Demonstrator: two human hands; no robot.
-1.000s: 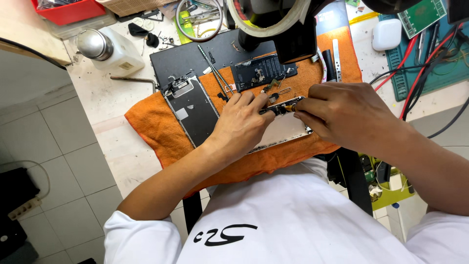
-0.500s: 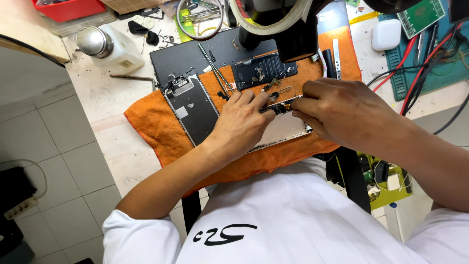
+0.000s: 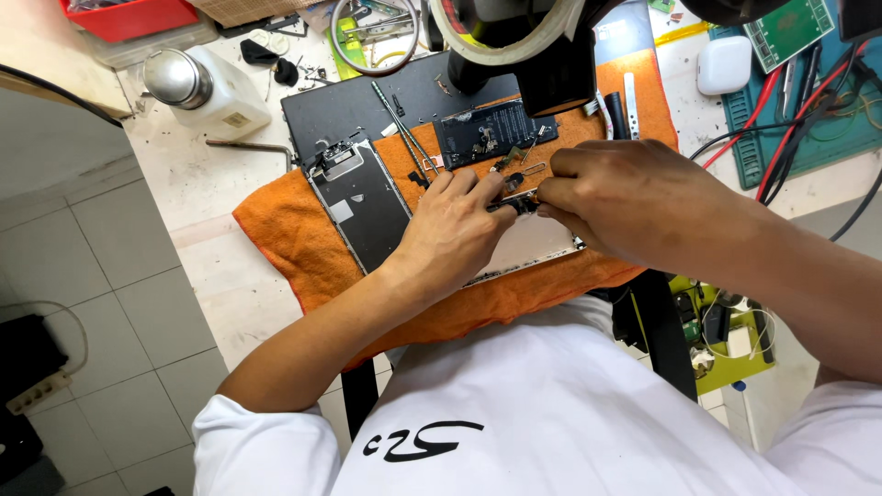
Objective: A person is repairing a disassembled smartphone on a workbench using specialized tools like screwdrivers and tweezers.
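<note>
**Both hands on a small dark part over an opened phone, centre frame**

Left hand (image 3: pixel 457 231) lies centre frame, palm down on the orange cloth (image 3: pixel 276 230), fingers stretched toward the right. Its grip: fingertips pinch one end of a small dark part (image 3: pixel 514 202). Right hand (image 3: pixel 634 204) sits just right of centre, knuckles up, fingers curled; its grip is clenched on the other end of the same part. The two hands nearly meet at that point.

The part is held just above a pale phone shell (image 3: pixel 537 243), which lies flat on the cloth under both hands; only its lower right portion shows. Whether the part touches the shell cannot be told.

Left of the left hand, a detached phone screen panel (image 3: pixel 360 207) lies face down on the cloth, tilted, touching the wrist area. Above the hands, a dark board-like piece (image 3: pixel 493 133) rests on the cloth, with tweezers (image 3: pixel 404 129) lying slantwise beside it. A black mat (image 3: pixel 367 101) sits behind these on the worktop (image 3: pixel 184 174).

Upper left: white bottle with metal cap (image 3: pixel 207 87). Upper right: green mat (image 3: pixel 808 129) with red and black cables (image 3: pixel 781 119) crossing it.
</note>
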